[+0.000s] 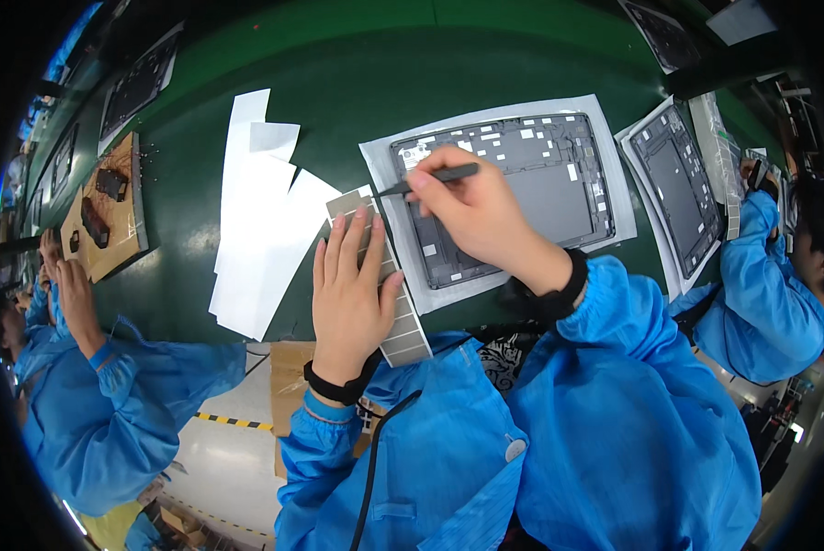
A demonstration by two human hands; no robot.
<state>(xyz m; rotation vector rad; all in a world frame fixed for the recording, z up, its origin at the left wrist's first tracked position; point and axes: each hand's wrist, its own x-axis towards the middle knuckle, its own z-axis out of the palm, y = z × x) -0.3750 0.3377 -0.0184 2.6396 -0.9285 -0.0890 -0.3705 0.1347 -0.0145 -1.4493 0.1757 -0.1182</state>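
My left hand (349, 289) lies flat with its fingers stretched over a strip of grey stickers (405, 338), pressing it to the bench. In my right hand (471, 207) are black tweezers (444, 174), pinched between thumb and fingers. Their tip reaches the top end of the sticker strip. Just right of the strip, a dark tablet housing (549, 204) rests on a white sheet (618, 207). Many small white pieces dot its inner face. My right hand and wrist cover part of its lower left.
Loose white paper strips (256, 220) lie left of my hands. Farther left is a brown board (123, 220) with black parts, beside a person's hand (77, 298). Another tablet housing (673, 179) lies to the right, near a co-worker's blue sleeve (751, 266). The bench top (338, 83) is green.
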